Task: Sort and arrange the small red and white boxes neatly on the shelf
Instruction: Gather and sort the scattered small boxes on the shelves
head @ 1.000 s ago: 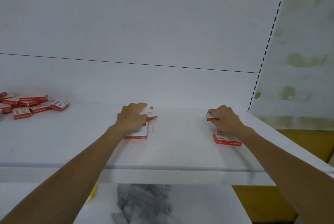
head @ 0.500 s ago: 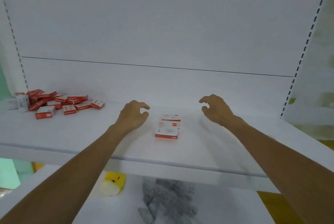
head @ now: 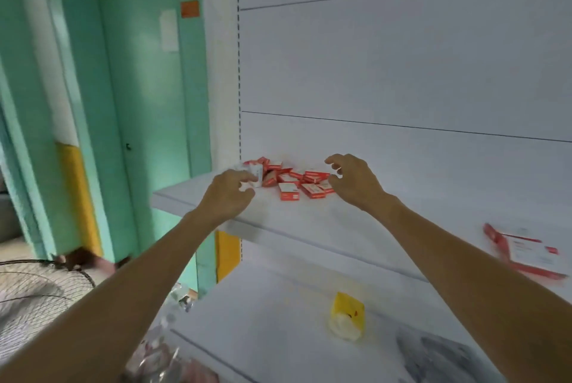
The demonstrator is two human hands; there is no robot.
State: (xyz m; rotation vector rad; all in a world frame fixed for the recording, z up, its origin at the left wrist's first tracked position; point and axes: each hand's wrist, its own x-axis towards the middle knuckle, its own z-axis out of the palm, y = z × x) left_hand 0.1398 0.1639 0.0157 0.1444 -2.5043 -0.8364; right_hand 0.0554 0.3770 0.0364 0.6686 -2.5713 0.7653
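Note:
A loose pile of small red and white boxes [head: 291, 181] lies at the left end of the white shelf [head: 340, 229]. A white upright box [head: 257, 174] stands at the pile's left edge. My left hand [head: 230, 194] hovers just in front of it, fingers loosely curled and fingertips close to that box, gripping nothing that I can see. My right hand [head: 353, 180] is at the pile's right side, fingers spread and bent, holding nothing. A neat stack of boxes [head: 526, 251] sits blurred at the far right of the shelf.
A yellow packet [head: 346, 314] and a grey patch [head: 439, 358] lie on the lower shelf. Crinkled plastic [head: 161, 351] sits at the bottom left. A fan grille [head: 31, 296] stands on the floor by the green wall [head: 139, 104]. The shelf's left edge is next to my left hand.
My view has swung left. Both hands have let go of the boxes placed at mid-shelf and travelled left to the loose pile, now holding nothing.

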